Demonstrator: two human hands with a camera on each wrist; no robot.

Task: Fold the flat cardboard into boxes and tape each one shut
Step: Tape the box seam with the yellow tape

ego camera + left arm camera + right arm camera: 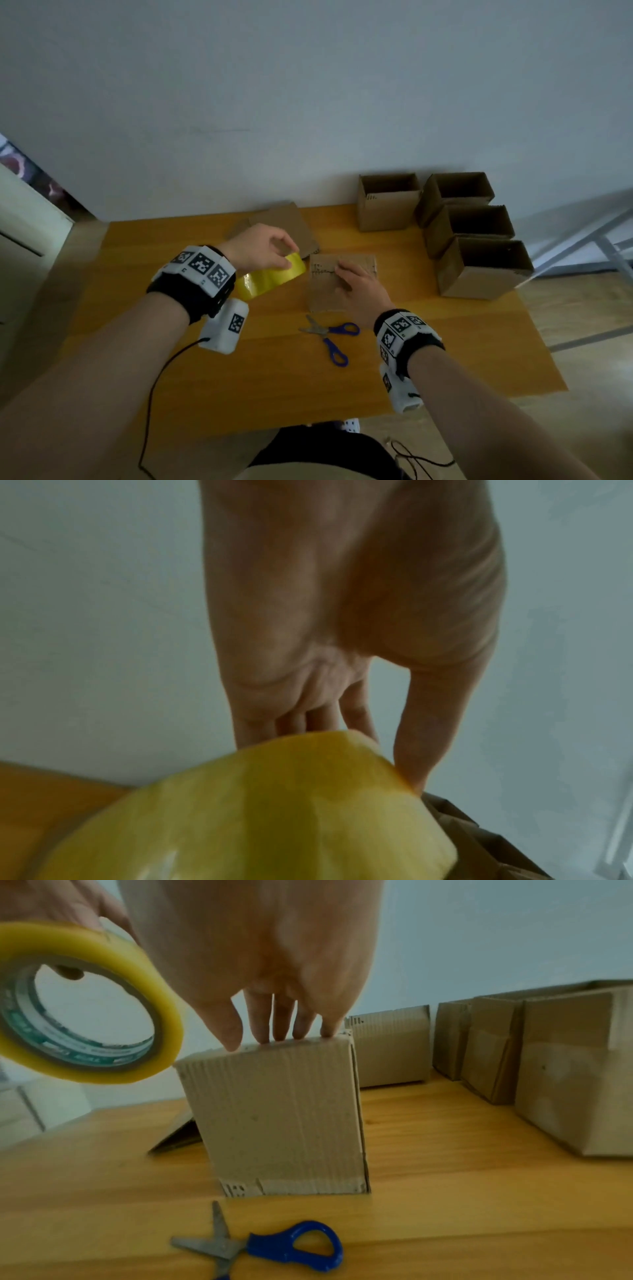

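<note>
**Tape roll up, box pinned**

My left hand pinches the yellow tape roll in its fingers, just left of the box. My right hand presses straight fingers on the closed box, standing mid-worktop. Blue scissors lie in front; four open boxes stand right, flat cardboard behind.

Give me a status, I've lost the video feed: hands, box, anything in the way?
Left hand grips the yellow tape roll. Right hand presses the box top. Scissors lie open before the box, clear.
</note>
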